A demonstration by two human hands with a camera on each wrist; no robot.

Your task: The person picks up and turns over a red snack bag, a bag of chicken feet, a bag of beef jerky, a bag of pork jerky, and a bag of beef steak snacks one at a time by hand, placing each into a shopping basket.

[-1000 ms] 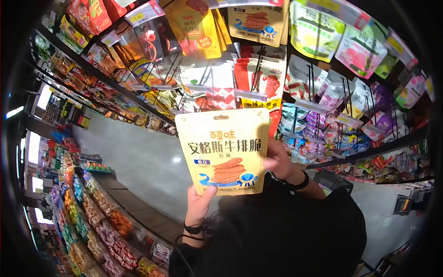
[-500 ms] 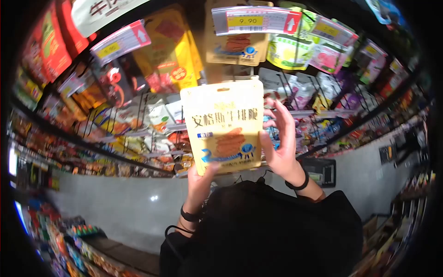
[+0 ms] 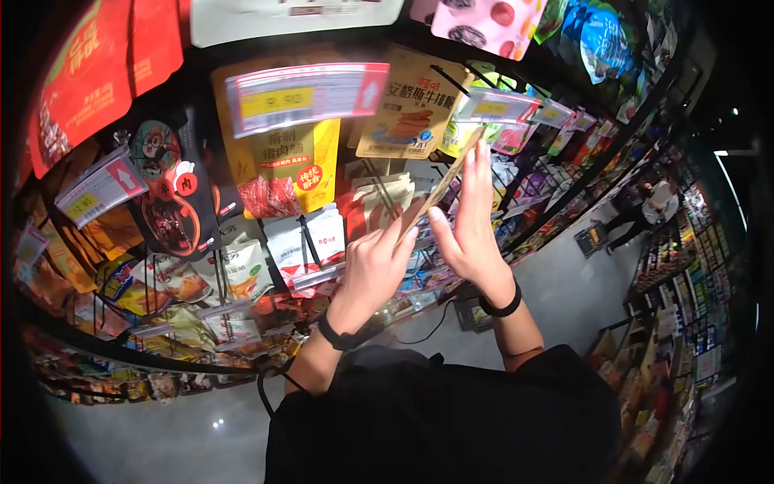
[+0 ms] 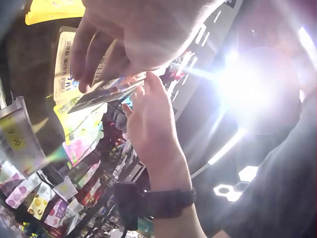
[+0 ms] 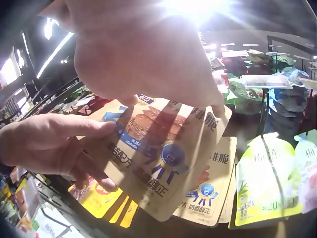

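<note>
A tan snack pouch (image 5: pixel 163 158) with a picture of stacked meat crisps and a blue rosette is turned nearly edge-on in the head view. My left hand (image 3: pixel 372 270) pinches its lower end, thumb (image 5: pixel 94 129) on the printed front in the right wrist view. Along the pouch's right side lies my right hand (image 3: pixel 474 230), its fingers straight and close against the pouch. In the left wrist view, the left hand (image 4: pixel 148 34) covers part of the pouch (image 4: pixel 106 94), with the right hand (image 4: pixel 153 121) below it. Matching pouches (image 5: pixel 210 193) hang just behind.
Hanging pouches crowd the rack ahead: a yellow one (image 3: pixel 298 161), a black one (image 3: pixel 173 194) and red ones (image 3: pixel 101 81). A price tag (image 3: pixel 306 97) juts out above the hands. Farther right, a person (image 3: pixel 657 202) is in the aisle.
The pouch has turned from facing the camera to edge-on and moved toward the rack. The right hand left its edge, then came flat alongside it. The view has swung, bringing the rack closer.
</note>
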